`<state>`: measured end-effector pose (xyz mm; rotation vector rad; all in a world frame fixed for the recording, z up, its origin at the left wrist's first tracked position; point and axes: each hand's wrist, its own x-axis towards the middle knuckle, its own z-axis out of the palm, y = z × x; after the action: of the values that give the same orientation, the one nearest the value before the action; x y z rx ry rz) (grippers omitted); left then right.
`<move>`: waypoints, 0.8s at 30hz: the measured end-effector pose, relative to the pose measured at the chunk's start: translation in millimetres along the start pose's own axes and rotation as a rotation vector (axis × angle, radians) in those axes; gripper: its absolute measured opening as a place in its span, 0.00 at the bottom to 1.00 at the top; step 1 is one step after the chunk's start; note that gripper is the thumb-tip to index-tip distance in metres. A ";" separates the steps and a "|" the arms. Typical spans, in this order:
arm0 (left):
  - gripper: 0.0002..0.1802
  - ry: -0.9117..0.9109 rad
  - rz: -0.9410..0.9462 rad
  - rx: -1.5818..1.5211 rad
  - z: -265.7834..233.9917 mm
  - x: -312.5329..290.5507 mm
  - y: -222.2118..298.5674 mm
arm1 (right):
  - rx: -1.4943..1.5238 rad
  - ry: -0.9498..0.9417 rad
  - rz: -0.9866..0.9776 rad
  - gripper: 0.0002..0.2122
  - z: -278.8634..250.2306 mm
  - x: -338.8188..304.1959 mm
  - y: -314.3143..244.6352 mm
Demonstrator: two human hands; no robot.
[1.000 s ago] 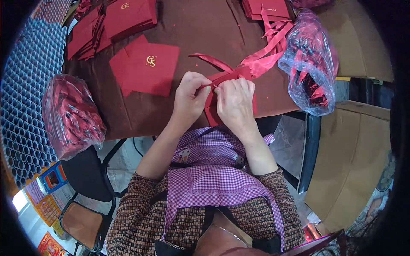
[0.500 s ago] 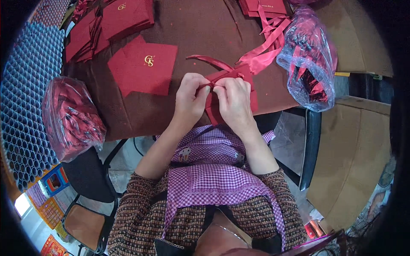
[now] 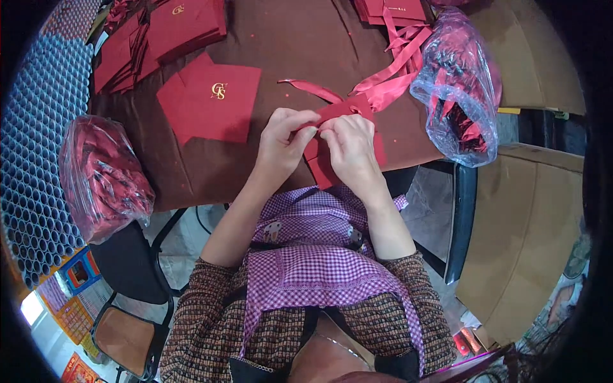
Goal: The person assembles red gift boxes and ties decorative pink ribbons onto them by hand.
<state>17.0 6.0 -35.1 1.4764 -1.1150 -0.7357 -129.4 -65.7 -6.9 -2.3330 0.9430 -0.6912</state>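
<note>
My left hand [image 3: 284,143] and my right hand [image 3: 348,150] meet at the near edge of a brown table [image 3: 300,45], both pinching a red card envelope [image 3: 335,112] with a red ribbon [image 3: 310,89] trailing from it to the upper left. More red ribbons [image 3: 396,70] run from the envelope toward the upper right. The lower part of the envelope sticks out below my right hand. A flat red envelope with a gold emblem [image 3: 214,102] lies just left of my left hand.
A stack of red envelopes [image 3: 159,35] sits at the far left of the table, another [image 3: 393,9] at the far right. A clear bag of red ribbons [image 3: 460,83] rests at the table's right edge; a second bag [image 3: 102,175] sits on a black chair [image 3: 131,268] to the left.
My hands stay together on the envelope, with the fingers shifting slightly along its top edge. The ribbon has barely moved.
</note>
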 end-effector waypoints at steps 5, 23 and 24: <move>0.07 0.022 0.087 0.022 -0.2 1.4 -9.3 | 0.040 0.075 -0.059 0.06 4.5 1.8 -2.6; 0.12 -0.020 -0.030 0.152 -4.4 2.7 -10.1 | -0.135 0.196 -0.168 0.05 18.7 -8.4 16.6; 0.12 -0.020 -0.030 0.151 -4.1 2.9 -10.7 | -0.141 0.188 -0.164 0.05 19.8 -9.0 16.4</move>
<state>24.4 4.5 -44.2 1.6192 -1.1868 -0.7008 -130.3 -63.8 -34.0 -2.5249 0.9134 -0.9524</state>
